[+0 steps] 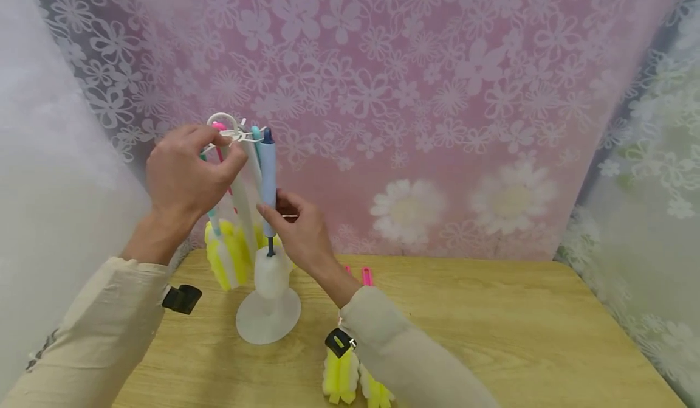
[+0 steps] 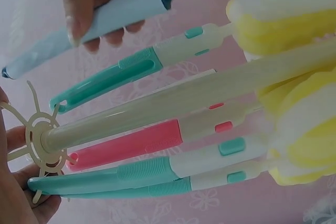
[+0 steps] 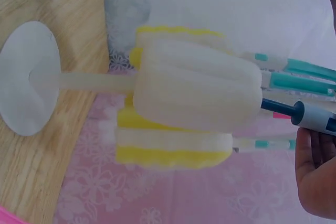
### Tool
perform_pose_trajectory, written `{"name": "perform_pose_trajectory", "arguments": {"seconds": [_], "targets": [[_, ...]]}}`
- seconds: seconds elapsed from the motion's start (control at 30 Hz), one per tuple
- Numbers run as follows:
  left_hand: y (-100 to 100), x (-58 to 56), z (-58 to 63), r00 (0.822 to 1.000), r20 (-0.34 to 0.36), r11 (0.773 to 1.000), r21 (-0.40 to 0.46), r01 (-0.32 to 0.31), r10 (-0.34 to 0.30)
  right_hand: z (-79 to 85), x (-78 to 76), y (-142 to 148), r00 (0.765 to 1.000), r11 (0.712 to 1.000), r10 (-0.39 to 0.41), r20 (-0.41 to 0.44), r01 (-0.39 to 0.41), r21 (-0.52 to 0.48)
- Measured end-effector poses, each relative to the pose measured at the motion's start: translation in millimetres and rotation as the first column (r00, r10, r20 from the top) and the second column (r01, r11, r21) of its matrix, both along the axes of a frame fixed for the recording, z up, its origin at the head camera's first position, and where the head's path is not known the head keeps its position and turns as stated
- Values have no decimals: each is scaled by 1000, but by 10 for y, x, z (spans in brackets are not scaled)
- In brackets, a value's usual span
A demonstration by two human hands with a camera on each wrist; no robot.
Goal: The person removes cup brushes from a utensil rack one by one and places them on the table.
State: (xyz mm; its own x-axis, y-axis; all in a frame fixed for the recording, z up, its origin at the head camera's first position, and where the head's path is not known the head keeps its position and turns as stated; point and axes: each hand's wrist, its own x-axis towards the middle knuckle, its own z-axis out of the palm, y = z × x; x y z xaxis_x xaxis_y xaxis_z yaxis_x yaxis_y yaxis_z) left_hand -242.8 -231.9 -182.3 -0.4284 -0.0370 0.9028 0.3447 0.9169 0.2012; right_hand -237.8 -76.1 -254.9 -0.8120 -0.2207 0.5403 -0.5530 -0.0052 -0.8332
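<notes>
A white stand [image 1: 265, 326] with a round base and an upright pole stands on the table. My left hand [image 1: 188, 168] pinches its hooked top ring [image 2: 32, 145]. My right hand [image 1: 303, 231] grips the pale blue handle of a bottle brush [image 1: 268, 180], upright beside the pole. A dark blue neck joins that handle to a white sponge head [image 3: 197, 85]. The handle's tip is close to a hook arm; whether it hangs there I cannot tell. Teal-handled brushes [image 2: 105, 85] and a pink-handled brush [image 2: 131, 145] with yellow-and-white heads hang around the pole.
More sponge brushes [image 1: 340, 377] with yellow-and-white heads lie on the wooden table [image 1: 492, 329], partly under my right forearm. A pink handle end [image 1: 367, 276] shows behind that arm. A flowered pink curtain [image 1: 415, 104] rises behind the table.
</notes>
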Motion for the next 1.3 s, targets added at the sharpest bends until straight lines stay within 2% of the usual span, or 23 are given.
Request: {"name": "perform_pose_trajectory", "arguments": {"seconds": [0.3,0.47,0.63,0.77,1.0,1.17,1.3], "targets": [[8,12,15,999,45,999,29,-22,20,52,-31,332,999,999,-33,-19,33,30],[8,6,5,999,36,999,34,-22,21,37,-92,519,998,998,-61,-31,62,34],[4,3,4,999,29,999,44,-24,23,70,-152,726,989,994,-107,-106,106,-16],[2,-18,-3,1000,-5,999,35,-26,26,75,-227,937,977,986,-161,-142,154,-63],[4,-21,-10,999,-37,998,48,-33,34,-28,-339,1324,983,975,-183,-31,177,-135],[8,-38,-20,999,-34,998,57,-30,32,-174,-375,1589,976,970,-214,44,218,-107],[9,-55,-24,999,-33,998,59,-26,28,-366,-411,1771,969,971,-213,123,224,-80]]}}
